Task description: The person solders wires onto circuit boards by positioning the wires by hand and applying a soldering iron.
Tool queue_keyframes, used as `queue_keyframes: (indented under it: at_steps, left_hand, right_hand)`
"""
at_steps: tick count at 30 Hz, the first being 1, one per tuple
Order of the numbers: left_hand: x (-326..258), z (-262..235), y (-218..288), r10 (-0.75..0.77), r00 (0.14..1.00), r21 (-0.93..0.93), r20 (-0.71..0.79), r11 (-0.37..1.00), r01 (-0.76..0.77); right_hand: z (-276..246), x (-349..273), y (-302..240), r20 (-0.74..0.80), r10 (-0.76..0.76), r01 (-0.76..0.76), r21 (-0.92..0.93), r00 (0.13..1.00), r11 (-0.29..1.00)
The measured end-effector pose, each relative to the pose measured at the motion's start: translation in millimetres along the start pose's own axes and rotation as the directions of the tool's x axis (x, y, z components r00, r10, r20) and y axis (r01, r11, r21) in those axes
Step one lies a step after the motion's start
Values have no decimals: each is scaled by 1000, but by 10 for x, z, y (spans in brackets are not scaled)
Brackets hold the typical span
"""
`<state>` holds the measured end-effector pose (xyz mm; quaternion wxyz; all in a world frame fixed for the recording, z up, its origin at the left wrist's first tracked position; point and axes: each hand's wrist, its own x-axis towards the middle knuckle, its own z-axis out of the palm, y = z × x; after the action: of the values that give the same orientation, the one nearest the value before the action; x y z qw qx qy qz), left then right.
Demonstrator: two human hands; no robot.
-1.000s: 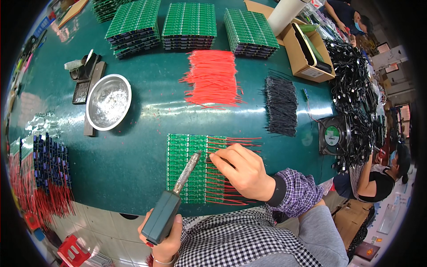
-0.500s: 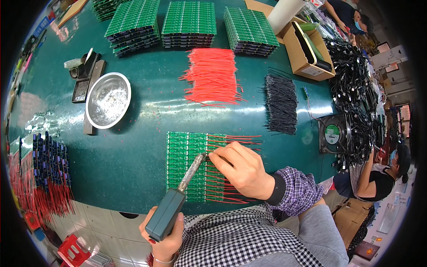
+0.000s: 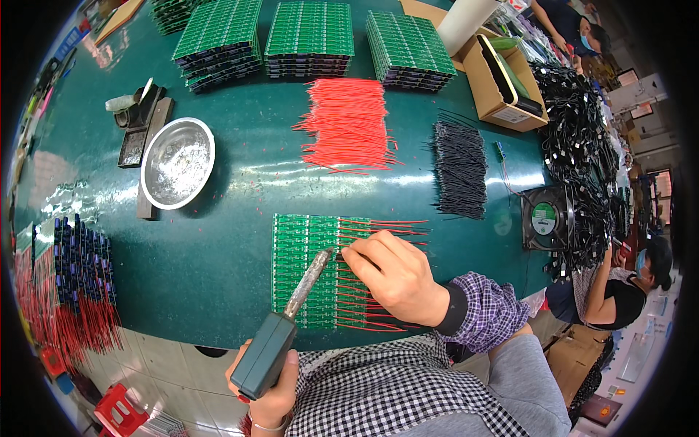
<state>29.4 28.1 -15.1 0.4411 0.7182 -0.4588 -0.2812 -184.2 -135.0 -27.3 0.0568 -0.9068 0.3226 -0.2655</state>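
My left hand (image 3: 271, 390) is wrapped round the dark green handle of a soldering iron (image 3: 309, 282), whose metal barrel slants up over a green circuit board panel (image 3: 287, 273). Its tip is at the panel's right-hand wire row, just left of my right fingertips. My right hand (image 3: 393, 275) is pinched at that row, apparently on a thin wire mostly hidden by the fingers. Several red wires (image 3: 357, 306) stick out from the panel's right side, with a few dark ones among them. The hand covers part of the panel.
Beyond the panel lie piles of red wires (image 3: 348, 124) and black wires (image 3: 460, 167). A metal bowl (image 3: 209, 164) stands left, stacked board panels (image 3: 309, 33) at the back. A fan (image 3: 545, 218) and tangled black cables (image 3: 582, 138) are right; wired boards (image 3: 84, 269) lie left. Other people sit right.
The soldering iron has shifted slightly left with my left hand, and its tip has drawn a little away from my right fingertips. My right hand has barely moved.
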Motion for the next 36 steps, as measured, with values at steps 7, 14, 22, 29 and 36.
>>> queue_keyframes:
  at_steps: [7, 14, 22, 29, 36]
  left_hand:
    - [-58, -36, -2, -49, 999, -33, 9, 998, 49]
    - [-43, -44, 18, -41, 999, -29, 18, 999, 41]
    - [-12, -30, 46, 35, 998, 42, 48, 998, -37]
    - [0, -26, 68, 27, 997, 39, 70, 999, -30]
    - [-45, -26, -21, 73, 996, 31, 52, 997, -74]
  right_hand:
    - [-37, -34, -39, -83, -14, 17, 40, 996, 999]
    - [-15, -65, -46, -59, -10, 13, 43, 998, 999]
    - [-23, -48, -59, -38, -10, 11, 39, 999, 999]
    - [-15, -50, -64, -14, -10, 10, 30, 1000, 1000]
    - [-18, -50, -68, -3, -10, 10, 28, 1000, 1000]
